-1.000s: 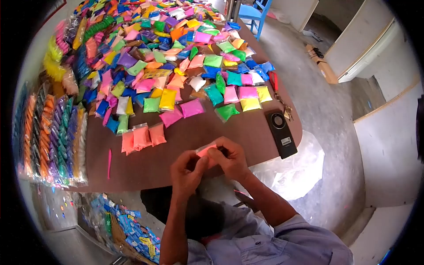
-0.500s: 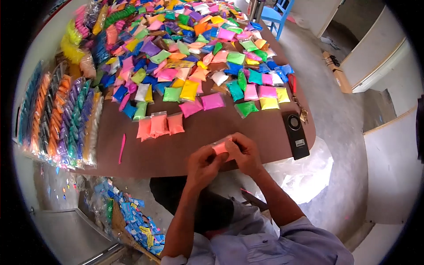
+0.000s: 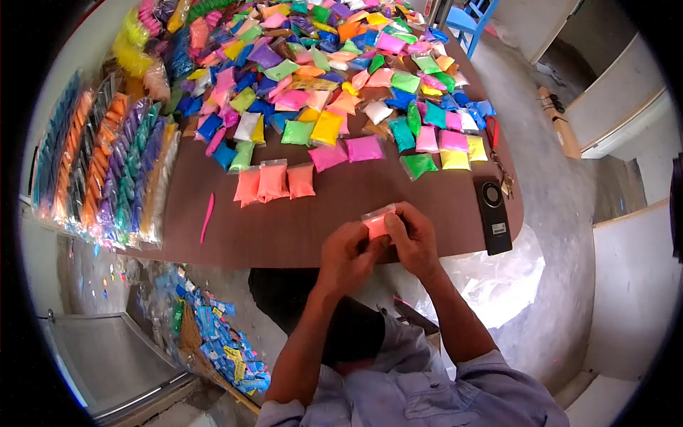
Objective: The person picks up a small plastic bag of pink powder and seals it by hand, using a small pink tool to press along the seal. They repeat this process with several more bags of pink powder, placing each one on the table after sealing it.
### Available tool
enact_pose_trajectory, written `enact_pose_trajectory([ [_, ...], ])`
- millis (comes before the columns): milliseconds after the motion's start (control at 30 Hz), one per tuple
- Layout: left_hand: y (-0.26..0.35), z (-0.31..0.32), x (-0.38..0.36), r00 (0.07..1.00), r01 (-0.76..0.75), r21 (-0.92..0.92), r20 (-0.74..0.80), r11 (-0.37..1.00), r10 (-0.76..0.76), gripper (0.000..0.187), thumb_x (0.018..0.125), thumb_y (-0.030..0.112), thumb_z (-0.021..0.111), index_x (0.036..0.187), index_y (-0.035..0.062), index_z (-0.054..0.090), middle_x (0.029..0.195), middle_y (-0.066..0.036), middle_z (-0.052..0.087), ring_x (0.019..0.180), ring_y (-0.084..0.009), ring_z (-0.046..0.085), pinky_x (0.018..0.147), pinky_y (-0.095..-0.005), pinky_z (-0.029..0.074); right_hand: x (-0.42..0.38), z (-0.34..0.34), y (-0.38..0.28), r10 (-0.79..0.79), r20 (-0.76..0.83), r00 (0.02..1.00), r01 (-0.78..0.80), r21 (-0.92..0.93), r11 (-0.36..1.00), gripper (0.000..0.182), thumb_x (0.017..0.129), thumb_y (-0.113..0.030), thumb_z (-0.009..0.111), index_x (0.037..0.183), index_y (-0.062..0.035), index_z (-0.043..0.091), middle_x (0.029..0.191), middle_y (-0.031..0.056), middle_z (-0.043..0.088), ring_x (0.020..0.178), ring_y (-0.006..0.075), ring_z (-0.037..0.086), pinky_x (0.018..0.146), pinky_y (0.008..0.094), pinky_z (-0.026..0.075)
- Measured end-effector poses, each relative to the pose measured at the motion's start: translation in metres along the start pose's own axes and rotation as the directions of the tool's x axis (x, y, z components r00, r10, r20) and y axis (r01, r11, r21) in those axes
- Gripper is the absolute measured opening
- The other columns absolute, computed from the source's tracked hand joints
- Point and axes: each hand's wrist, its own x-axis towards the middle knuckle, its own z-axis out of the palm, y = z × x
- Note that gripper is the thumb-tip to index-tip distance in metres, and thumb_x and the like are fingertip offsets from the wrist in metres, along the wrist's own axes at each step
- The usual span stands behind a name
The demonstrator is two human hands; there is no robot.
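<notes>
A small clear plastic packet of coral-coloured clay-like material is between my two hands, just above the table's near edge. My right hand pinches its right side, thumb across the front. Curled fingers of my left hand close on its lower left side, partly hiding it. Farther in on the table lie several like coral packets, side by side and overlapping. Beyond them are a magenta packet and a purple-pink packet.
A large heap of coloured packets covers the brown table's far part. Twisted bundles in clear bags stand left, near a pink plastic stick. A black phone-like device and keys lie right.
The view has shifted, so the table contents appear farther right and higher. My fingers have moved on the coral packet, and more of its face shows now. Both hands still hold it.
</notes>
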Motion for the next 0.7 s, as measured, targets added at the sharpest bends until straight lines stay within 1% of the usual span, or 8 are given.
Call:
enact_pose_trajectory([
  [33, -0.001, 0.0, 0.0, 1.0, 0.005, -0.001, -0.001, 1.0, -0.005, 0.019, 0.089, 0.019, 0.082, 0.095, 0.0037, 0.073, 0.083, -0.013, 0.064, 0.073, -0.0285, 0.061, 0.067, -0.0379, 0.05, 0.0, 0.002, -0.002, -0.009, -0.012, 1.0, 0.009, -0.009, 1.0, 0.015, 0.103, -0.015, 0.064, 0.1, -0.0008, 0.067, 0.085, 0.0001, 0.061, 0.08, 0.0074, 0.054, 0.071, 0.0272, 0.047],
  [100, -0.003, 0.0, 0.002, 0.999, -0.033, -0.063, 0.018, 0.997, 0.034, 0.014, 0.093, 0.011, 0.077, 0.095, -0.0001, 0.069, 0.082, -0.004, 0.06, 0.074, -0.0137, 0.057, 0.065, -0.0319, 0.048, 0.002, 0.002, -0.005, -0.011, 0.003, 1.0, 0.011, 0.002, 1.0, 0.016, 0.103, -0.016, 0.064, 0.1, -0.001, 0.067, 0.085, -0.0004, 0.061, 0.08, 0.0071, 0.053, 0.07, 0.027, 0.047],
  [233, 0.001, -0.004, 0.002, 0.998, -0.039, -0.029, 0.055, 0.999, 0.041, 0.017, 0.093, 0.013, 0.078, 0.096, -0.0009, 0.069, 0.083, -0.004, 0.061, 0.075, -0.0132, 0.057, 0.066, -0.0315, 0.049, 0.0, -0.006, 0.001, 0.007, 0.018, 1.0, -0.007, 0.013, 1.0, 0.017, 0.104, -0.017, 0.064, 0.098, -0.0016, 0.067, 0.084, -0.0021, 0.06, 0.079, 0.0063, 0.052, 0.068, 0.0264, 0.046],
  [300, 0.01, -0.006, 0.002, 0.998, -0.014, 0.07, 0.056, 0.997, 0.01, 0.022, 0.09, 0.02, 0.083, 0.095, 0.0017, 0.072, 0.082, -0.01, 0.065, 0.072, -0.0216, 0.061, 0.065, -0.0346, 0.049, 0.0, -0.01, 0.006, -0.032, 0.018, 0.999, 0.032, -0.008, 0.999, 0.017, 0.104, -0.017, 0.065, 0.097, -0.0019, 0.066, 0.084, -0.0026, 0.059, 0.079, 0.0061, 0.052, 0.068, 0.0264, 0.045],
  [333, 0.011, -0.004, 0.002, 0.998, -0.011, 0.068, 0.057, 0.998, 0.007, 0.022, 0.09, 0.02, 0.083, 0.095, 0.0017, 0.072, 0.082, -0.01, 0.065, 0.072, -0.0216, 0.061, 0.065, -0.0346, 0.049, 0.0, -0.011, 0.007, -0.074, 0.018, 0.997, 0.074, -0.027, 0.997, 0.017, 0.104, -0.017, 0.065, 0.096, -0.0022, 0.066, 0.083, -0.0032, 0.059, 0.078, 0.0059, 0.051, 0.067, 0.0263, 0.045],
  [400, 0.013, 0.001, 0.003, 0.996, 0.026, -0.101, -0.084, 0.994, -0.034, 0.025, 0.092, 0.023, 0.082, 0.092, 0.0005, 0.071, 0.08, -0.01, 0.064, 0.071, -0.0187, 0.06, 0.064, -0.0338, 0.048, 0.0, -0.01, 0.006, -0.068, 0.03, 0.997, 0.069, -0.005, 0.998, 0.017, 0.104, -0.016, 0.065, 0.095, -0.0023, 0.065, 0.083, -0.0033, 0.058, 0.078, 0.006, 0.051, 0.067, 0.0263, 0.045],
  [533, 0.002, -0.002, 0.004, 0.996, 0.076, -0.068, -0.029, 0.995, -0.078, 0.024, 0.095, 0.022, 0.08, 0.092, -0.0005, 0.071, 0.078, -0.008, 0.062, 0.071, -0.0162, 0.058, 0.063, -0.0327, 0.047, 0.0, -0.009, 0.008, -0.075, 0.042, 0.996, 0.076, -0.025, 0.997, 0.016, 0.103, -0.016, 0.066, 0.095, -0.0023, 0.065, 0.081, -0.0018, 0.058, 0.075, 0.0068, 0.051, 0.066, 0.0268, 0.044],
  [700, -0.005, -0.003, 0.004, 0.994, 0.103, -0.217, 0.001, 0.971, -0.105, 0.02, 0.098, 0.018, 0.076, 0.094, -0.0008, 0.071, 0.076, -0.003, 0.058, 0.071, -0.0119, 0.055, 0.062, -0.0299, 0.044, 0.0, -0.005, -0.002, -0.059, 0.042, 0.997, 0.064, -0.119, 0.991, 0.017, 0.103, -0.016, 0.066, 0.095, -0.0017, 0.066, 0.078, 0.0011, 0.06, 0.074, 0.0075, 0.053, 0.065, 0.0282, 0.045],
])
